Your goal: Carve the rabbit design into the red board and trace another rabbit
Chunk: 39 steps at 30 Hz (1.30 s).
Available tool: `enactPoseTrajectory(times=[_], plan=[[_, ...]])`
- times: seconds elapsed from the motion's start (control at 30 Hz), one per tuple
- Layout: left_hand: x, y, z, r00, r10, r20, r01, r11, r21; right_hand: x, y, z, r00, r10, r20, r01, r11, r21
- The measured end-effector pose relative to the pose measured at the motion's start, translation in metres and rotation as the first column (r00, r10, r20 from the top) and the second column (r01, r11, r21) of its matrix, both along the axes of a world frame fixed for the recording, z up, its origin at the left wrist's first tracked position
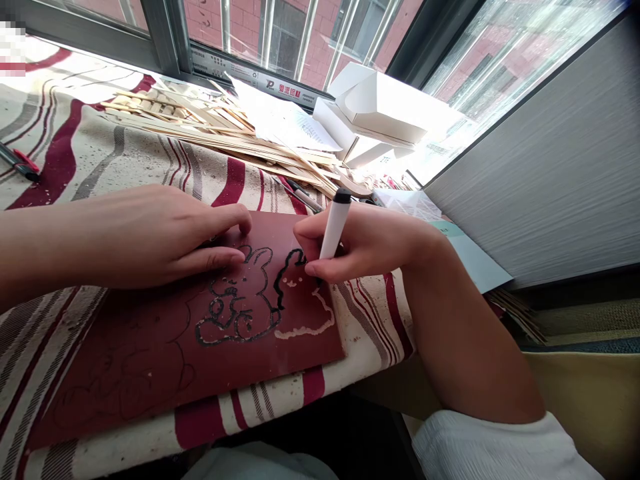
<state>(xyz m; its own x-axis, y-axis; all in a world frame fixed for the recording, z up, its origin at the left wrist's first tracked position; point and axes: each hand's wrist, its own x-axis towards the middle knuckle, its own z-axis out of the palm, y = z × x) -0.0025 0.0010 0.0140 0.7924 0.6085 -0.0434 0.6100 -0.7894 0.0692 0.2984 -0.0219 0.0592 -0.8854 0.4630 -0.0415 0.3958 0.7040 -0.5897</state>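
A reddish-brown board (280, 363) lies at a slant on the striped tablecloth, with outlined animal figures on its surface. Pinched in my right hand (370, 240) is a white marker (335, 227), its black end pointing up; my fingers hide its tip. Under that hand is a figure (303, 307) whose outline is thick black on the upper left and pale along the bottom. My left hand (195, 233) rests on the board's upper part, thumb and forefinger apart. Beside its thumb is a rabbit-like figure (240, 300) in dark lines. Fainter lines show at lower left.
Thin wooden strips (200, 127) are piled by the window, with a white paper sheet (285, 117) on them. White boxes (375, 107) stand at the back right. Pens (303, 195) lie behind the board, and another pen (20, 163) at far left. A grey panel (540, 167) rises at right.
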Motion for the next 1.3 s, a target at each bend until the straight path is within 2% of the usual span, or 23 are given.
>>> enactPoseTrajectory(times=[0.17, 0.37, 0.7, 0.83, 1.0, 1.13, 1.3], plan=[[0.0058, -0.0017, 0.0035, 0.997, 0.057, -0.051, -0.058, 0.998, -0.021, 0.0004, -0.0003, 0.0003, 1.000, -0.009, -0.002, 0.009, 1.000, 0.004], [0.0034, -0.0009, 0.0020, 1.000, -0.011, 0.014, 0.011, 1.000, 0.001, 0.0001, -0.0009, -0.0010, 1.000, -0.016, -0.026, 0.016, 1.000, 0.007], [0.0041, 0.0005, 0.0004, 1.000, 0.019, -0.008, -0.019, 1.000, -0.005, 0.0005, 0.0011, -0.0008, 1.000, -0.020, -0.021, 0.020, 1.000, 0.018], [0.0042, -0.0006, 0.0015, 0.998, 0.042, -0.043, -0.043, 0.999, -0.014, 0.0004, -0.0004, -0.0011, 1.000, 0.020, -0.009, -0.020, 1.000, -0.008], [0.0045, -0.0007, 0.0012, 1.000, 0.010, -0.007, -0.010, 1.000, 0.014, -0.0001, -0.0015, -0.0012, 1.000, -0.001, -0.020, 0.001, 1.000, 0.000], [0.0039, 0.0002, 0.0006, 1.000, 0.006, -0.008, -0.005, 1.000, 0.024, -0.0009, -0.0018, -0.0013, 0.999, 0.047, -0.014, -0.047, 0.999, -0.011], [0.0033, 0.0001, 0.0007, 1.000, 0.014, -0.010, -0.014, 1.000, 0.003, -0.0001, -0.0022, 0.0000, 1.000, 0.009, 0.003, -0.009, 1.000, 0.002]])
